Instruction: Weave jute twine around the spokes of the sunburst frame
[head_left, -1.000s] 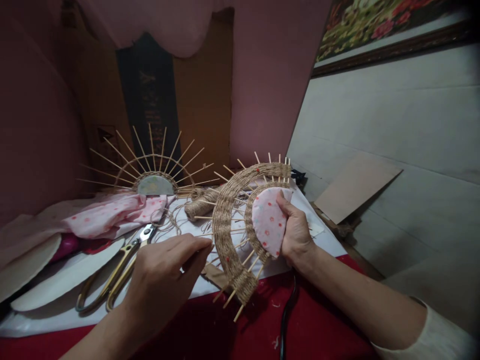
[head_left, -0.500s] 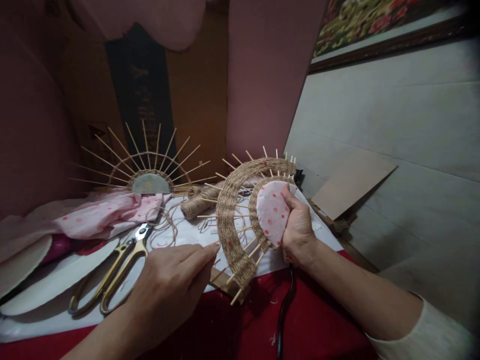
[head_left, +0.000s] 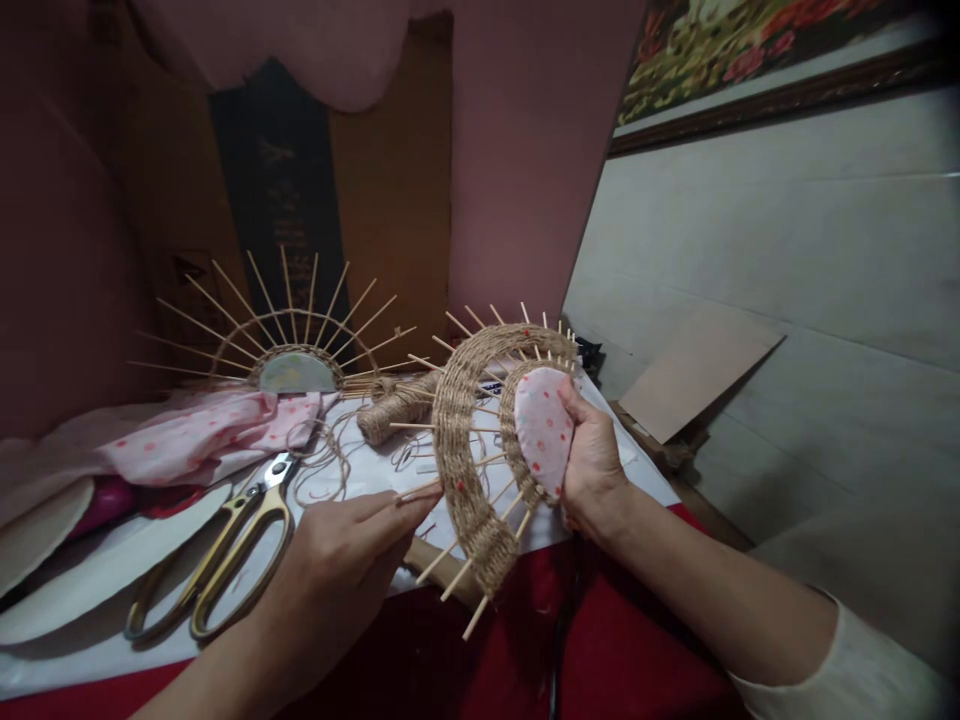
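My right hand (head_left: 596, 465) grips a half-round woven piece (head_left: 469, 440) by its pink dotted fabric centre (head_left: 545, 428). Jute bands are woven around wooden sticks that fan outward from it. It is held upright and tilted above the table. My left hand (head_left: 337, 570) is at its lower left, fingers pinched on the tip of one wooden stick (head_left: 418, 490) of the piece.
Gold-handled scissors (head_left: 225, 555) lie left of my left hand. A ball of jute twine (head_left: 390, 412) with loose strands sits behind. A second stick fan (head_left: 289, 350) leans at the back, beside pink dotted cloth (head_left: 210, 432). White card shapes (head_left: 97, 570) lie left. A cardboard sheet (head_left: 697, 375) rests right.
The woven piece has turned more edge-on and shifted slightly left. My left hand's fingers moved up from the table to pinch a stick tip.
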